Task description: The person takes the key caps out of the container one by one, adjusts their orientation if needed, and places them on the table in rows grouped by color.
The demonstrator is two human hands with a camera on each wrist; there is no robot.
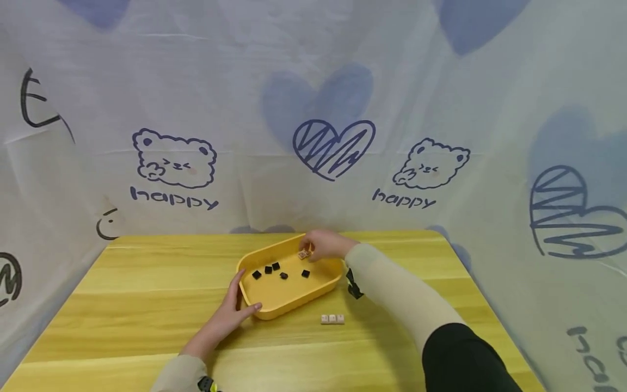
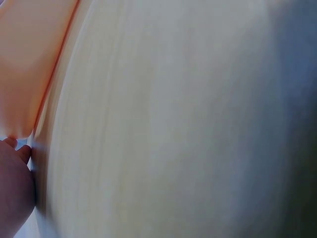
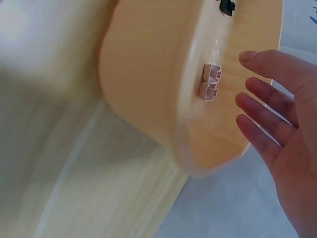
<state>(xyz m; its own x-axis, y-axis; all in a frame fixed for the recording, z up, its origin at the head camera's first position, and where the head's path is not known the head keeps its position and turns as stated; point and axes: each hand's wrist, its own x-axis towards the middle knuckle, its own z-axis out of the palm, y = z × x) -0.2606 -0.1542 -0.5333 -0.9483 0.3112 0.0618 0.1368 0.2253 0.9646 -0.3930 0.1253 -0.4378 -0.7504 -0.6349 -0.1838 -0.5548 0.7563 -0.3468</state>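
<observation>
A yellow tray (image 1: pixel 284 313) stands on the table. My left hand (image 1: pixel 226 318) holds its left corner, thumb at the near rim and fingers along the left side. Inside, my right hand (image 1: pixel 324 245) hovers near the far right part, fingers loosely spread and thumb apart from them. Beside those fingers lie two pale pink keycaps (image 3: pixel 210 83), side by side, hollow undersides showing; the hand appears apart from them in the right wrist view. Several black keycaps (image 1: pixel 268 270) lie scattered in the tray. In the left wrist view, only part of the left hand (image 2: pixel 16 183) shows against the tray.
Three pale keycaps (image 1: pixel 332 319) sit in a row on the wooden table (image 1: pixel 147 305), in front of the tray. A white printed cloth (image 1: pixel 254 185) hangs behind the table's far edge. Black straps cross both wrists.
</observation>
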